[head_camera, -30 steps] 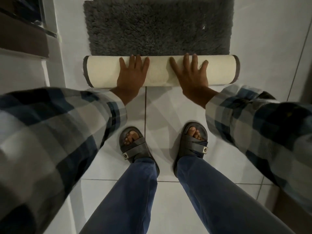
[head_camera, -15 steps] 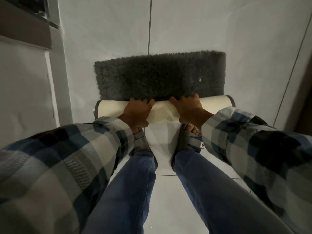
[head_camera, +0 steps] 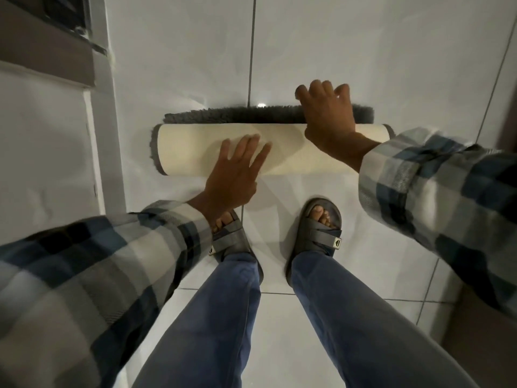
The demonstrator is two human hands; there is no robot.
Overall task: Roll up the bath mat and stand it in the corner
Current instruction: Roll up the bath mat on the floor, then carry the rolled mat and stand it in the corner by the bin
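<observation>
The bath mat [head_camera: 190,148] lies on the white floor tiles as a cream-backed roll, lengthwise left to right. Only a thin strip of its grey shaggy pile [head_camera: 223,117] still shows flat beyond the roll. My left hand [head_camera: 237,169] hovers or rests lightly on the roll's near middle, fingers spread and blurred. My right hand [head_camera: 327,119] lies over the roll's right part, fingers reaching across the far grey edge. Neither hand is clenched around the mat.
My two feet in grey sandals [head_camera: 321,236] stand just in front of the roll. A white door frame or wall edge [head_camera: 109,135] runs along the left, with a dark ledge [head_camera: 44,49] at the top left. A brown surface [head_camera: 481,331] sits at the lower right.
The roll has advanced over nearly all the flat grey pile. My left hand has drawn back to the near side, and my right hand has reached over the far edge.
</observation>
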